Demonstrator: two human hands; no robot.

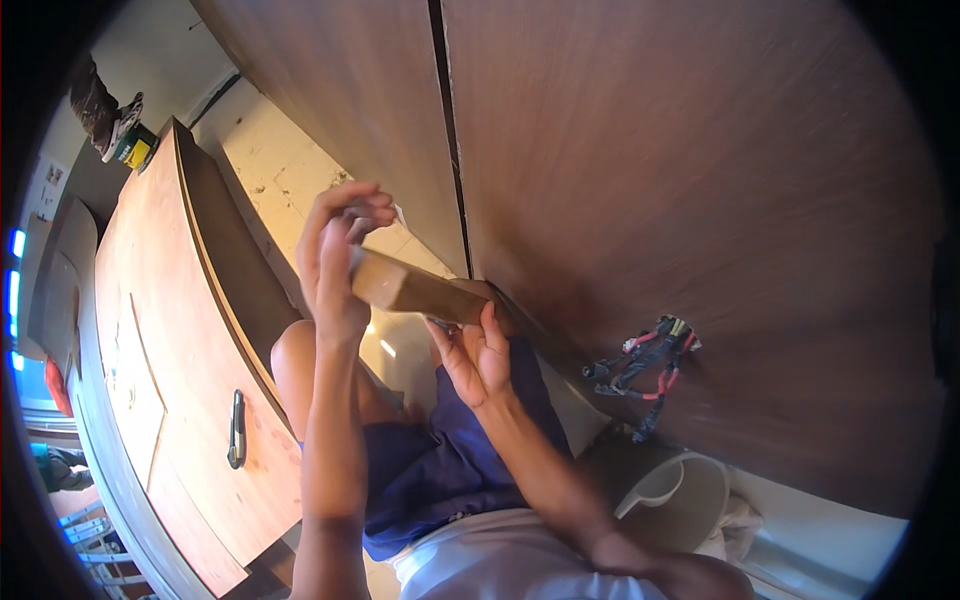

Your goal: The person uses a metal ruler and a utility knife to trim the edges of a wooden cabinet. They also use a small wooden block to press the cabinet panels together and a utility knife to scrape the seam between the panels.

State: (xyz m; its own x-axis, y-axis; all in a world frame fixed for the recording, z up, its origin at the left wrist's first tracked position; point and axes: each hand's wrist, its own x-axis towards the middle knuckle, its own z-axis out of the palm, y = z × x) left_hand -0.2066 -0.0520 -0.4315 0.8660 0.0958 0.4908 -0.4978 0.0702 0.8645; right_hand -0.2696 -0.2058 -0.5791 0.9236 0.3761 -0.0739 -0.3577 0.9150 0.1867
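Observation:
A tan, rectangular wooden block (420,289) is raised above my lap, lying at a slant. My right hand (478,358) supports its right end from below, with the thumb and fingers around that end. At the other end is my left hand (338,255), its palm side next to the block. The left fingers are loosely bent and stand above the block, not wrapped around it; slight blur softens them. A large brown wood-faced panel (700,190) rises just beyond and right of my hands.
A dark utility knife (237,430) lies on the pale wooden board (215,370) at left. Taped black-and-red wires (655,370) stick out from the brown panel. A white bucket (690,490) stands at lower right. At far left are a green-and-yellow tin (137,148) and a ladder (95,535).

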